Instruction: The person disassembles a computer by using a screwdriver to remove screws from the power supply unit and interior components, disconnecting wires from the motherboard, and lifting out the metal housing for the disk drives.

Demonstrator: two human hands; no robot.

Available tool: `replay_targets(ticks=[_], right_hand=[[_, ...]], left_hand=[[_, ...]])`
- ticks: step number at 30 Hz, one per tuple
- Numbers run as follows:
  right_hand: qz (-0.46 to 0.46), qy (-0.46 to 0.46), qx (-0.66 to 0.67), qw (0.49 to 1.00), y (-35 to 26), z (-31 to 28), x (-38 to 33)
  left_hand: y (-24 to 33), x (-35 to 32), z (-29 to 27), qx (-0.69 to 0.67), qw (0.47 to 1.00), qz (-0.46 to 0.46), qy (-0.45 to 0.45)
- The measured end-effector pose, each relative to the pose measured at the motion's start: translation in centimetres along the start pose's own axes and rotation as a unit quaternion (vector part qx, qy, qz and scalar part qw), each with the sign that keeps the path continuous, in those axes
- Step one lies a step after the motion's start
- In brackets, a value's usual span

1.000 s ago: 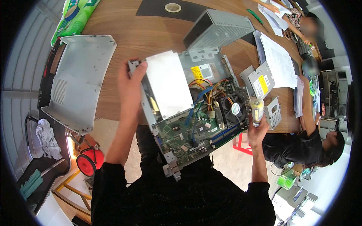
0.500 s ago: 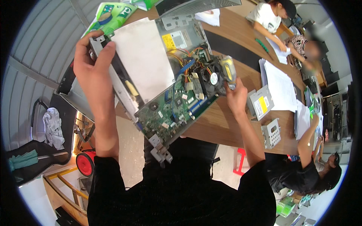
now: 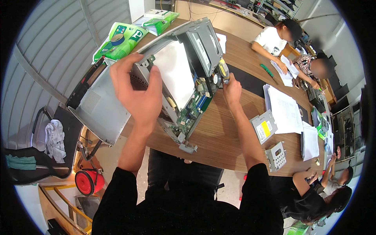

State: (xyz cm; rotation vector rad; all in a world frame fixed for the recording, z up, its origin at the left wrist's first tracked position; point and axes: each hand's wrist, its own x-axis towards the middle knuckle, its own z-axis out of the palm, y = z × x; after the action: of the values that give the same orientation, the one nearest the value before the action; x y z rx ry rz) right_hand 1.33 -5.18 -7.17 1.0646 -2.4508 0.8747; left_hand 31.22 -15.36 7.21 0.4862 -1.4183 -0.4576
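My left hand (image 3: pixel 137 92) grips the left edge of an open computer case (image 3: pixel 172 111), thumb on top of the metal rim. The case is tilted over the table, and a green circuit board (image 3: pixel 188 116) shows inside. A white sheet (image 3: pixel 175 76) lies in it, beside a grey metal drive bracket (image 3: pixel 201 47) at its far right. At the case's right side, my right hand (image 3: pixel 232 91) is closed round a tool with a yellow-and-grey handle (image 3: pixel 223 70), apparently a screwdriver; its tip is hidden.
A silver case panel (image 3: pixel 100 107) lies at the left table edge, near green packages (image 3: pixel 121 41). To the right are an optical drive (image 3: pixel 263 126), a perforated metal bracket (image 3: pixel 276 156) and stacked papers (image 3: pixel 288 105). People work at the far right, near a green-handled tool (image 3: pixel 267 70).
The case has shifted and turned, its board now seen more obliquely. The drive bracket has come down over its far right part. My left hand has moved right; the right hand slightly left.
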Motion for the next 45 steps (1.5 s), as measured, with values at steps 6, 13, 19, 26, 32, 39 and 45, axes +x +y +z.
replay_targets(ticks=[6, 13, 19, 26, 32, 39, 45], right_hand=[[0.003, -0.006, 0.053, 0.999, 0.8, -2.4, -2.2], [0.261, -0.055, 0.328, 0.906, -1.8, -8.5, -9.1], [0.153, -0.171, 0.144, 0.963, 0.0, -8.9, -14.6], [0.038, -0.153, -0.017, 0.987, 0.8, -7.7, -17.5], [0.119, -0.09, 0.292, 0.945, -0.1, -8.8, -15.0], [0.312, -0.1, 0.718, 0.613, -1.3, -7.2, -7.4], [0.343, -0.141, 0.717, 0.59, -3.1, -10.1, -6.6]], left_hand=[[0.6, -0.2, 1.3, -0.041, 0.996, 0.078, -0.012], [0.1, 0.2, 0.7, -0.1, 0.981, 0.162, -0.044], [1.6, -2.2, -1.1, -0.063, 0.963, 0.241, -0.1], [3.5, -4.2, -1.8, -0.056, 0.952, 0.259, -0.154], [3.3, -4.3, -1.7, -0.064, 0.95, 0.264, -0.151], [3.0, -4.6, -1.5, -0.065, 0.954, 0.254, -0.145], [3.1, -4.5, -2.1, -0.05, 0.936, 0.298, -0.182]])
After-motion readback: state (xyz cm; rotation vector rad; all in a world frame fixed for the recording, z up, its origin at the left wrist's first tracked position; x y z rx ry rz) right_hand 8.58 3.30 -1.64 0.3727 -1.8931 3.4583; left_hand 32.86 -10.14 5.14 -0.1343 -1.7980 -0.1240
